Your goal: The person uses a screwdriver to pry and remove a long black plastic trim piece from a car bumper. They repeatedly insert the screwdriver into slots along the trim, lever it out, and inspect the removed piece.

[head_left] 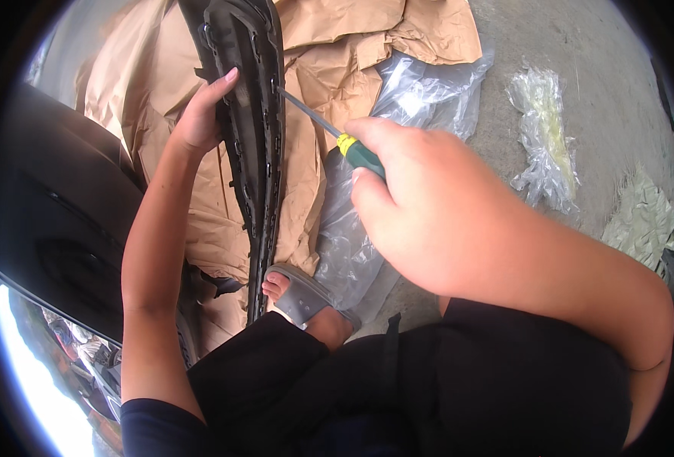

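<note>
A long black plastic trim piece (249, 129) with clips along both edges stands nearly upright before me, tapering toward my foot. My left hand (206, 114) grips its left edge, thumb on the face and the other fingers hidden behind. In my right hand (417, 194) is a screwdriver (363, 158) with a green and yellow handle. Its thin metal shaft points up and left, and the tip meets or nearly meets the trim's right edge beside a clip.
Crumpled brown paper (306, 91) lies under and behind the trim. Clear plastic sheeting (428, 95) spreads to its right, with more crumpled plastic (546, 137) on the concrete floor (497, 152). A large dark panel (63, 213) stands at left. My sandalled foot (299, 297) is beside the trim's lower end.
</note>
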`<move>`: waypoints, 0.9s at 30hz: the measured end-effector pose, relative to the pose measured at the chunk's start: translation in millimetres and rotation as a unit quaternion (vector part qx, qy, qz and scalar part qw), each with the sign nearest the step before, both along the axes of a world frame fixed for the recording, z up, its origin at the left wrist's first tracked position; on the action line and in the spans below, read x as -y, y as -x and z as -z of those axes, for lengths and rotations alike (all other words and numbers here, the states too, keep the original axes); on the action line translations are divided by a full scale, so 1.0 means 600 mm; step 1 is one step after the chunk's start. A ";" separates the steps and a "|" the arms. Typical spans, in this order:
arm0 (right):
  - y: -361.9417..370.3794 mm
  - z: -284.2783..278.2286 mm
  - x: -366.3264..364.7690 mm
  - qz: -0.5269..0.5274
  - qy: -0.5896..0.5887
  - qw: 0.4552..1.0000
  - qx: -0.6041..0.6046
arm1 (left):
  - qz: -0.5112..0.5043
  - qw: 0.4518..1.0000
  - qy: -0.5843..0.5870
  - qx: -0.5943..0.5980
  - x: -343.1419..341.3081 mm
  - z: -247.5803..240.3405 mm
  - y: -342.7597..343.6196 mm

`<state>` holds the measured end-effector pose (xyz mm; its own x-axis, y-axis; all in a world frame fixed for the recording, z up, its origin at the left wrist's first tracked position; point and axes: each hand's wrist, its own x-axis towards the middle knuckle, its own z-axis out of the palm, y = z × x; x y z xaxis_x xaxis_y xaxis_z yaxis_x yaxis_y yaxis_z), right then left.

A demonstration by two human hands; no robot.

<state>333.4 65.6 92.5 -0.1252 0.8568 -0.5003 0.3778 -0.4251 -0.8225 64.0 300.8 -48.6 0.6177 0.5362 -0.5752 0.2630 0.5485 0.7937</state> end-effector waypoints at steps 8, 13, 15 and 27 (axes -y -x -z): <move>0.056 -0.033 -0.011 -0.002 0.009 1.000 0.007 | -0.015 0.999 -0.018 -0.045 0.010 -0.023 -0.017; 0.123 -0.057 -0.026 0.060 0.123 0.989 0.059 | -0.022 0.998 -0.032 -0.053 0.019 -0.034 -0.028; 0.133 -0.049 -0.030 0.046 0.161 0.986 0.009 | -0.019 0.998 -0.041 -0.050 0.026 -0.040 -0.036; 0.159 -0.009 -0.014 -0.036 0.076 0.985 0.150 | -0.042 0.995 -0.069 -0.050 0.031 -0.040 -0.038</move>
<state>237.7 73.8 97.6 -0.0099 0.7639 -0.6453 0.6282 -0.4973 -0.5984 86.9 282.3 -24.3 0.5104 0.6621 -0.5488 0.3032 0.4587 0.8353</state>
